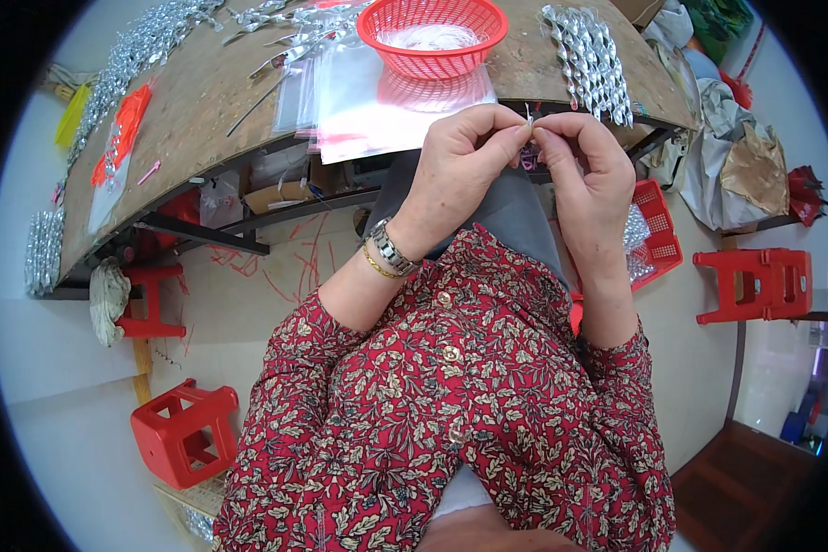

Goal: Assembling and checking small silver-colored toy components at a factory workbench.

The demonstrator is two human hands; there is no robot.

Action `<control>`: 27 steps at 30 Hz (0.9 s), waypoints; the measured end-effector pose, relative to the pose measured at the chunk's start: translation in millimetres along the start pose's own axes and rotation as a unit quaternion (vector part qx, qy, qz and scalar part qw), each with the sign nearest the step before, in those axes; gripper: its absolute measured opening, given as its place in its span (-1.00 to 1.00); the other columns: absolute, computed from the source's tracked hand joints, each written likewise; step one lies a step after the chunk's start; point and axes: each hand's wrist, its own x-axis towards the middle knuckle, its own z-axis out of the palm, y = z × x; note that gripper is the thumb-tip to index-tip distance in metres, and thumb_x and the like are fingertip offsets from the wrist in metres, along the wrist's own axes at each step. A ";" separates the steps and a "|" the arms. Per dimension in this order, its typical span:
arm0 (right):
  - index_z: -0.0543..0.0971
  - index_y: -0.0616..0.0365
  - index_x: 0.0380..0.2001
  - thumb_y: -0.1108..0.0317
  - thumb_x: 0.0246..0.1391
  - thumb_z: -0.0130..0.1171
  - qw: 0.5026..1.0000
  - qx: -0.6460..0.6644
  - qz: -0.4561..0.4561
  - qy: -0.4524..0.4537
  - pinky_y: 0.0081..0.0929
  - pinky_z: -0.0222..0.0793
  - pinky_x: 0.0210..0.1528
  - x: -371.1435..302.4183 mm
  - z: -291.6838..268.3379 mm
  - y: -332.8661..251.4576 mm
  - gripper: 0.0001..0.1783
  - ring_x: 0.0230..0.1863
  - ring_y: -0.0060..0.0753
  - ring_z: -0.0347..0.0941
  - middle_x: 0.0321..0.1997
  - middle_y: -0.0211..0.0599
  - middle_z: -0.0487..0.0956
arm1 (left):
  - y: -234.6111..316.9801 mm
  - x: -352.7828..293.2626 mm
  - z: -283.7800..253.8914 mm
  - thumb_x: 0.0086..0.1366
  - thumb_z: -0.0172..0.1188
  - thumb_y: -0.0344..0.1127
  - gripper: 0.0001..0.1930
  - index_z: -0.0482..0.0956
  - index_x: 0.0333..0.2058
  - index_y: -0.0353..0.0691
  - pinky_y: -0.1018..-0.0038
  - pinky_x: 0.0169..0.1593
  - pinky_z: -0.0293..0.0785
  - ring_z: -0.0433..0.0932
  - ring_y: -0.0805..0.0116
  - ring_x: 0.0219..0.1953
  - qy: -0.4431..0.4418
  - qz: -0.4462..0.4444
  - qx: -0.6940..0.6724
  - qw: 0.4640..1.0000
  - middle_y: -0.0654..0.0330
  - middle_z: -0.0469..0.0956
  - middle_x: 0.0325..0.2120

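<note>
My left hand [469, 156] and my right hand [587, 170] meet above my lap, just off the table's near edge. Both are closed, with thumb and forefinger pinching at the same spot. A small whitish tip [529, 114] pokes up between the fingertips, too small to name. Below it, partly hidden by the fingers, hangs something pinkish-purple [528, 160]. Beyond my left hand lies a stack of clear plastic bags [359, 115]. A red mesh basket [432, 63] stands on the stack, with a coil of thin white strands [428, 37] inside.
Twisted silver foil strips [591, 60] lie on the wooden table [202, 101] at right, with more foil strips [143, 46] along its left. An orange packet [124, 129] rests there too. A red crate [655, 235] sits beside my right forearm. Red stools [186, 432] stand around.
</note>
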 end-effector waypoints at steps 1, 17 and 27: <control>0.54 0.29 -0.32 0.54 0.08 0.11 1.000 -0.003 0.000 -0.002 -0.71 0.33 -0.26 -0.3 -0.3 0.5 -0.91 -0.35 -0.69 0.41 -0.39 -0.45 0.52 | 0.0 0.1 0.3 0.24 0.10 -0.41 -0.86 0.56 -0.33 -0.37 0.71 -0.39 0.30 0.38 0.67 -0.48 -0.002 0.001 -0.004 1.000 0.36 0.48 -0.54; 0.54 0.28 -0.33 0.44 0.09 0.11 0.973 0.180 0.135 -0.048 -0.75 0.31 -0.34 5.9 -4.0 3.9 -0.88 -0.43 -0.74 0.37 -0.43 -0.49 0.53 | 1.3 -1.1 2.5 0.23 0.11 -0.41 -0.86 0.57 -0.34 -0.37 0.70 -0.39 0.30 0.38 0.66 -0.48 -0.001 0.000 0.019 1.000 0.35 0.50 -0.53; 0.53 0.28 -0.36 0.45 0.09 0.10 0.974 0.181 0.133 -0.040 -0.76 0.30 -0.35 4.4 -3.1 7.5 -0.90 -0.43 -0.75 0.37 -0.44 -0.50 0.52 | -1.4 -1.3 3.1 0.27 0.13 -0.36 -0.86 0.57 -0.28 -0.30 0.76 -0.55 0.13 0.26 0.73 -0.59 0.006 0.000 0.003 1.000 0.37 0.45 -0.57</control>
